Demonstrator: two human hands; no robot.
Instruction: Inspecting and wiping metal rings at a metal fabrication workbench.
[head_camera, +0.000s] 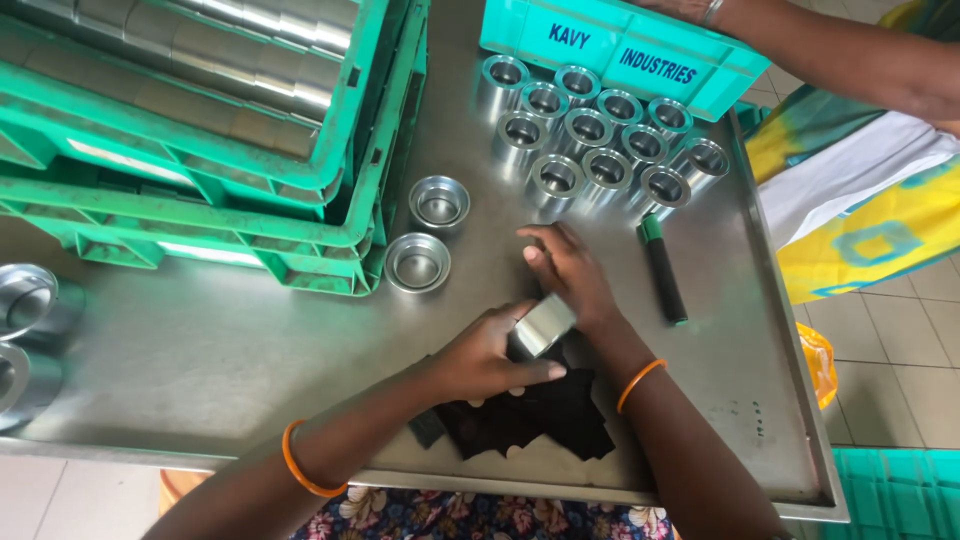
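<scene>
Part: metal ring, looks stiff, smooth, probably slick.
Grip: I'd say by the rim.
Left hand: wrapped around it.
Right hand: fingers steadying it.
Underneath: black cloth.

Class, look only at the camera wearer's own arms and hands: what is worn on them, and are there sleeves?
Both forearms are bare, with no sleeves in view. The left hand has a thin orange bangle on its wrist. The right hand has a matching orange bangle. No gloves or rings show.
</scene>
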